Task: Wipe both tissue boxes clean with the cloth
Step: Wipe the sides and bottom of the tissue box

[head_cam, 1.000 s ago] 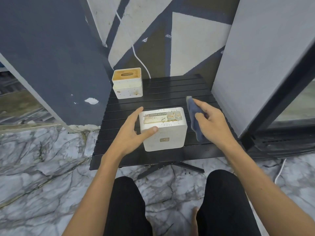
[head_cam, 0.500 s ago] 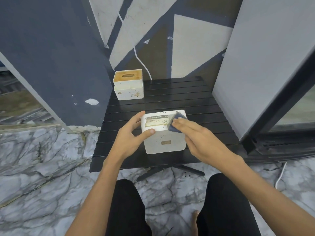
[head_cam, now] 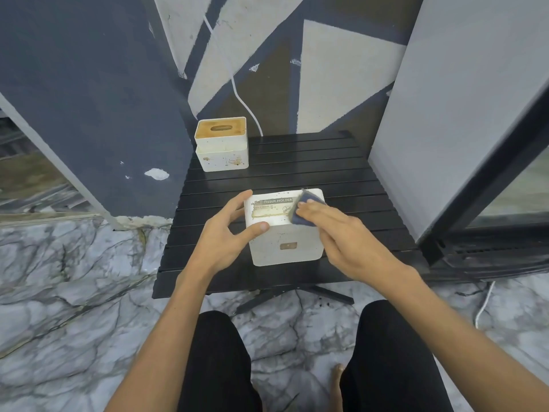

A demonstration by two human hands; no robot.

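We are early in the job. Our left hand (head_cam: 225, 236) steadies the near tissue box (head_cam: 284, 230) on the black slatted table (head_cam: 312, 173): the thumb curls over the box's front top edge and the fingers wrap its far left corner, so the hand grips it. Our right hand (head_cam: 341, 233) lies with its fingers nearly straight, pressing the dark blue cloth (head_cam: 303, 208) flat onto the right part of the box top; the cloth shows just ahead of and under those fingertips, at the far right corner.

Left of the fingertips, between the two hands, the label on top looks stained and brownish, and the front face below our thumb carries specks and a small brown mark, so we judge this box barely begun. Its hidden sides we cannot assess.

The far tissue box (head_cam: 221, 144) stands well beyond our left fingers, at the table's back left corner, untouched by either hand. Brown smears show on its front, so it seems wholly left to do.
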